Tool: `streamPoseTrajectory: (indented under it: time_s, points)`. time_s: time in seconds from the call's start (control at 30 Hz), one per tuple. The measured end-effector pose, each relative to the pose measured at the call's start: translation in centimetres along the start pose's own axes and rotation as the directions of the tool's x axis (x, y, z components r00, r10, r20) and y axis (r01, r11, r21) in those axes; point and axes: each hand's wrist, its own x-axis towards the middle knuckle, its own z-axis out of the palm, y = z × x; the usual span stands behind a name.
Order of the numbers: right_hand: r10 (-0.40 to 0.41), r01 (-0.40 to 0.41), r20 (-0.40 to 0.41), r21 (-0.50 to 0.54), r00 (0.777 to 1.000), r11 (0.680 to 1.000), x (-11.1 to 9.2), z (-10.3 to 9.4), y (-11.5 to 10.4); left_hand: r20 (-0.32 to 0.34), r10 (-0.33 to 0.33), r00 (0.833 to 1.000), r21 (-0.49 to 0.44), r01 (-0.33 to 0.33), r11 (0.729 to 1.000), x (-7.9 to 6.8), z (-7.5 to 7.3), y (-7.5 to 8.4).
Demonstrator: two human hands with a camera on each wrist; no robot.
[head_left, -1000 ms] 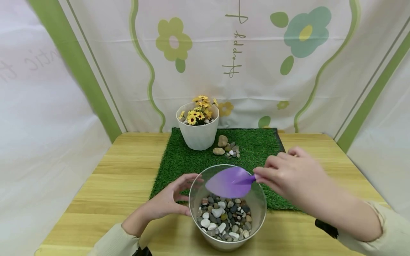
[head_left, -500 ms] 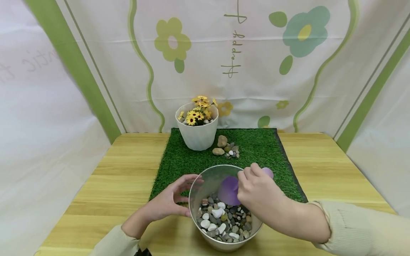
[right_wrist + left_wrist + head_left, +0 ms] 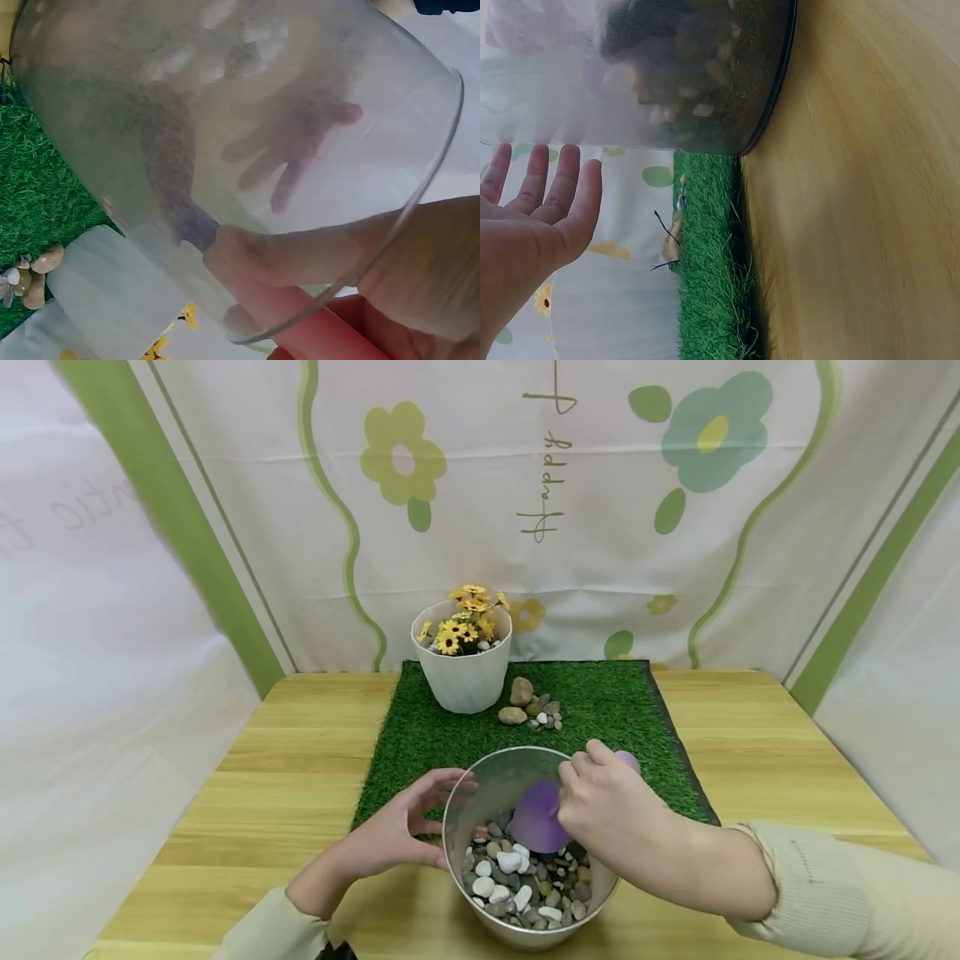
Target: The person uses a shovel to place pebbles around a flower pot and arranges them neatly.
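Observation:
A clear round container (image 3: pixel 480 802) holds dark soil and a layer of mixed pebbles (image 3: pixel 517 893), several of them white. Inside it my right hand (image 3: pixel 611 810) grips a small purple trowel (image 3: pixel 542 818) by the handle, its blade tilted down against the pebbles at the far side. In the right wrist view the trowel handle (image 3: pixel 322 322) looks pinkish, and its blade shows blurred through the wall. My left hand (image 3: pixel 390 822) touches the container's left side with spread fingers; in the left wrist view its fingertips (image 3: pixel 570 154) rest against the wall.
Behind the container, a green turf mat (image 3: pixel 600 702) covers part of the wooden table (image 3: pixel 277 760). On it stand a white pot (image 3: pixel 465 681) of yellow flowers (image 3: pixel 468 618) and a cluster of loose stones (image 3: pixel 525 702). A printed curtain (image 3: pixel 480 485) hangs at the back.
My right hand has moved left and down, bringing the trowel from above the rim into the container; its blade now sits slightly lower among the pebbles. The left hand has stayed put.

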Motion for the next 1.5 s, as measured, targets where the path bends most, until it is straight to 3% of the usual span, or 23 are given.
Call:
streamPoseTrajectory:
  time_s: [0.13,0.23,0.4,0.53,0.8,1.13,1.5]
  points:
    - [-0.016,0.015,-0.024,-0.013,1.0,1.0,0.2,0.3,-0.2,0.002,0.006,1.0,0.0,-0.006,1.0,-0.1,0.0,-0.1]
    - [-0.032,0.032,0.015,-0.02,0.999,0.999,0.3,0.2,-0.3,-0.003,0.012,1.0,0.011,-0.012,1.0,-0.1,-0.1,-0.1]
    - [-0.066,0.06,0.084,0.074,0.994,0.995,0.1,-0.3,-0.3,-0.011,-0.002,1.0,0.016,0.002,1.0,-0.1,-0.1,-0.1]
    - [-0.078,0.068,0.092,0.104,0.993,0.992,0.0,-0.1,-0.2,-0.011,-0.002,1.0,0.02,0.003,1.0,0.0,-0.1,0.0]
    - [-0.061,0.053,0.047,0.159,0.997,0.986,0.1,0.1,0.1,-0.013,-0.024,1.0,0.006,0.024,1.0,-0.1,0.1,-0.1]
    - [-0.053,0.047,0.017,0.255,0.998,0.966,-0.1,0.5,0.0,-0.007,0.001,1.0,0.007,-0.001,1.0,0.1,-0.1,0.0]
    - [-0.051,0.05,-0.007,0.332,0.999,0.942,-0.2,0.6,0.2,-0.02,-0.048,0.999,0.021,0.049,0.999,0.2,0.1,0.2]
